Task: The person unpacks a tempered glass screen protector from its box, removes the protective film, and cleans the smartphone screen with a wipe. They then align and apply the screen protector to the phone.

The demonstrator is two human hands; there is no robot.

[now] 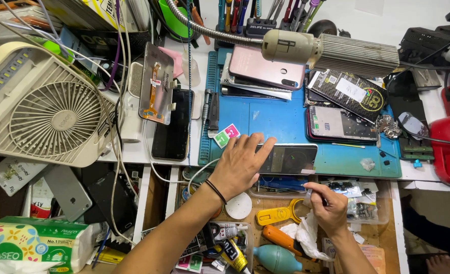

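Observation:
A dark phone (pixel 292 158) lies flat at the front edge of the blue work mat (pixel 280 119). My left hand (pixel 238 165) rests palm down on the phone's left end, fingers spread over it. My right hand (pixel 326 203) sits just below the mat's edge, over the open drawer, with fingers closed on a small thin piece I cannot make out, and white tissue (pixel 306 234) bunched under the palm.
A stack of phones (pixel 263 71) and an opened phone (pixel 342 124) lie on the mat's far side. A lamp head (pixel 291 46) hangs above. A white fan (pixel 52 119) stands at the left. The drawer holds a yellow tool (pixel 275 214), glue tubes (pixel 232 252) and a teal blower (pixel 276 258).

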